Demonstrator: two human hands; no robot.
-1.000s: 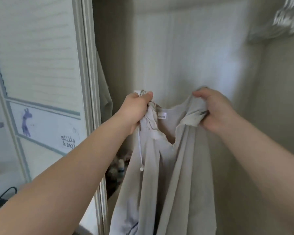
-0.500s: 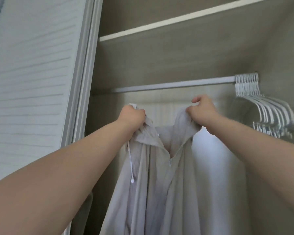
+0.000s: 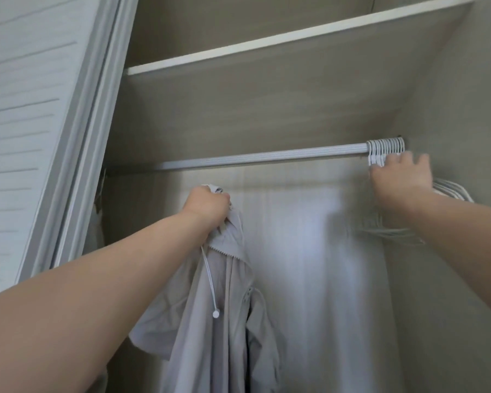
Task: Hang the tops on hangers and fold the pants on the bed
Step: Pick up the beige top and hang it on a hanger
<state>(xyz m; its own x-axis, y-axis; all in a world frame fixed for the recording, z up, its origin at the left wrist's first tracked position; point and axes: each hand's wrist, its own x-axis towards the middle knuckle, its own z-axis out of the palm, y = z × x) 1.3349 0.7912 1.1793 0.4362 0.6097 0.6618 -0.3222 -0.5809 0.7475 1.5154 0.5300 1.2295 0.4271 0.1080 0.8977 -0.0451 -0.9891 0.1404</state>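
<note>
Firmly, the left hand (image 3: 206, 207) has its grip closed on the bunched collar of the grey jacket (image 3: 210, 321), which hangs below the rod (image 3: 261, 158). At the right, the right hand (image 3: 400, 178) touches the white hangers (image 3: 384, 147); its grip is blurred, so I cannot tell.

jacket (image 3: 221, 321): thin matt cloth, kinda crinkly | rod (image 3: 261, 158): ribbed metal, dull sheen | hangers (image 3: 386, 147): smooth white plastic | shelf (image 3: 267, 89): matt woodgrain | door (image 3: 26, 114): white slats
</note>
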